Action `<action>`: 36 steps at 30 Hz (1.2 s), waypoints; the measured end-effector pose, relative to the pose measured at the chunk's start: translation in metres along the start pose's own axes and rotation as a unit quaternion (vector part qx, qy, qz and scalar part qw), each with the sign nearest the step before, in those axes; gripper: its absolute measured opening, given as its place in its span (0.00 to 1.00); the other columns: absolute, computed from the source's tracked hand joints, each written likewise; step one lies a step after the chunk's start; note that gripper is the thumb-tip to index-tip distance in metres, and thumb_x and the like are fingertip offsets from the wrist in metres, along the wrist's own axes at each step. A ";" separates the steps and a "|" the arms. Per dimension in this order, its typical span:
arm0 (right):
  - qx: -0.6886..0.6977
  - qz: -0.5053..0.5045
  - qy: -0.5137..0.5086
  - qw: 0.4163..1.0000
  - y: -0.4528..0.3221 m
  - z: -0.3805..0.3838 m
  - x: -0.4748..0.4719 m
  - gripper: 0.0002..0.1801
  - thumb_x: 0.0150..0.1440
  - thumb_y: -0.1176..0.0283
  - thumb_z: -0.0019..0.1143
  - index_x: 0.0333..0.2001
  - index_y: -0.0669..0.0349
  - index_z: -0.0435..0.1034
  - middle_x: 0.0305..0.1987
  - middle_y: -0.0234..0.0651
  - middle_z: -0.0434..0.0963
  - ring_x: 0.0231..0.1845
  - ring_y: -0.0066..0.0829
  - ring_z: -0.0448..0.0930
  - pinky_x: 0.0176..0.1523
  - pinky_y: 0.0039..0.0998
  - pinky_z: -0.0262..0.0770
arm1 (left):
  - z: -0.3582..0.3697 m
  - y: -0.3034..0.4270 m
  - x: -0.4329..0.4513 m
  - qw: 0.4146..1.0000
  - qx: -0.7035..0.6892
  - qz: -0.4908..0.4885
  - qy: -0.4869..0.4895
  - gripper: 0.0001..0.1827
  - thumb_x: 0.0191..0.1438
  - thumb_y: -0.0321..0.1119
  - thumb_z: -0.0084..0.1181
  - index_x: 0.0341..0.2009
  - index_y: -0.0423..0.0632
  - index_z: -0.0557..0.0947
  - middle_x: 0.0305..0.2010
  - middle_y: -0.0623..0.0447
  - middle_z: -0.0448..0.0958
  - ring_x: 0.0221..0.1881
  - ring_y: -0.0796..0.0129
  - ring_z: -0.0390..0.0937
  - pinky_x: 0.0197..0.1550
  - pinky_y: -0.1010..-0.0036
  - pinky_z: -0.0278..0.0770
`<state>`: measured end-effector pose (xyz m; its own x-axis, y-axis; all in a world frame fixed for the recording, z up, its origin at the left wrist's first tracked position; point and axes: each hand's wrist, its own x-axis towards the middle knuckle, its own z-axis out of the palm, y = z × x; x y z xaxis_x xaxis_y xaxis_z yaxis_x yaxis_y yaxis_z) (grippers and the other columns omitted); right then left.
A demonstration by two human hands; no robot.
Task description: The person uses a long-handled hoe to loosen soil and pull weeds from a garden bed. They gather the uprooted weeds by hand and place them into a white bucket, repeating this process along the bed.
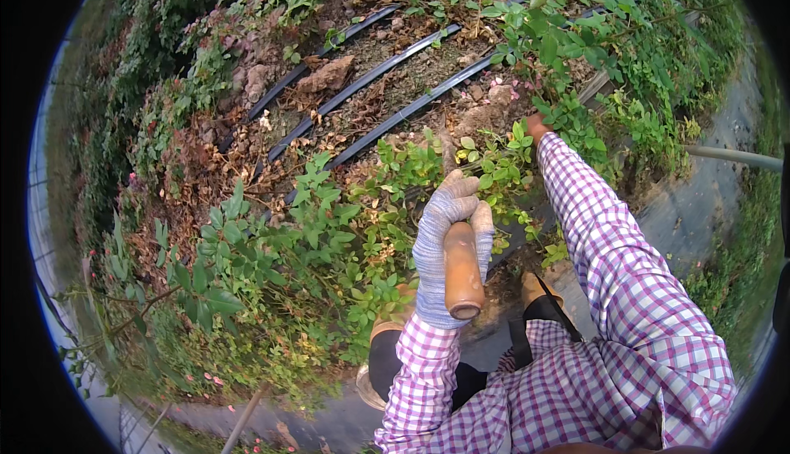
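Observation:
My left hand [441,232], in a grey-blue knitted glove, is closed around the smooth wooden handle [463,269] of a hand tool. The handle's butt end points back towards me, and the tool's working end is hidden beyond the fingers and leaves. Bare and reaching farther out, my right hand [538,127] is at the edge of leafy rose-like stems [568,114]. Leaves cover its fingers, so whether it grips anything cannot be told. Low shrubs with green and yellowing leaves [494,164] grow between the two hands.
Black drip-irrigation tapes [407,108] run across the bed over soil clods and dry leaves. Dark ground sheeting [716,164] borders the bed, with a pale pole [734,156] across it at right. A leafy branch [154,299] juts in at left. My boots [540,290] stand close to the shrubs.

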<state>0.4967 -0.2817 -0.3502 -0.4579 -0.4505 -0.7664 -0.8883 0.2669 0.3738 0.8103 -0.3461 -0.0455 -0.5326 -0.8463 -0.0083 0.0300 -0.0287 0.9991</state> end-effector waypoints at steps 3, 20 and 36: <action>0.000 0.049 -0.018 0.999 0.060 0.038 0.039 0.09 0.60 0.69 0.55 0.34 0.63 0.77 0.29 0.40 0.78 0.29 0.35 0.79 0.33 0.37 0.76 | 0.013 0.005 0.005 0.999 -0.038 0.010 -0.024 0.09 0.57 0.19 0.57 0.41 0.46 0.75 0.53 0.45 0.77 0.64 0.55 0.69 0.65 0.62 0.68; 0.499 0.238 0.264 0.791 0.025 0.057 0.001 0.30 0.60 0.63 0.50 0.64 0.66 0.62 0.58 0.57 0.73 0.53 0.53 0.76 0.56 0.44 0.73 | 0.007 -0.004 -0.005 0.999 0.022 0.031 -0.027 0.13 0.54 0.16 0.59 0.41 0.46 0.76 0.54 0.44 0.76 0.61 0.57 0.72 0.62 0.64 0.71; 0.254 0.128 0.135 0.949 0.042 0.066 0.012 0.15 0.63 0.66 0.48 0.40 0.63 0.80 0.41 0.43 0.82 0.40 0.42 0.82 0.47 0.44 0.79 | 0.006 -0.003 -0.004 0.998 0.038 0.037 -0.036 0.13 0.54 0.16 0.60 0.41 0.47 0.77 0.53 0.45 0.78 0.63 0.55 0.71 0.63 0.63 0.70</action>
<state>0.4567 -0.2192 -0.3783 -0.7102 -0.4986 -0.4971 -0.6459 0.7424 0.1781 0.8074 -0.3398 -0.0482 -0.5903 -0.8044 0.0666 0.0093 0.0757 0.9971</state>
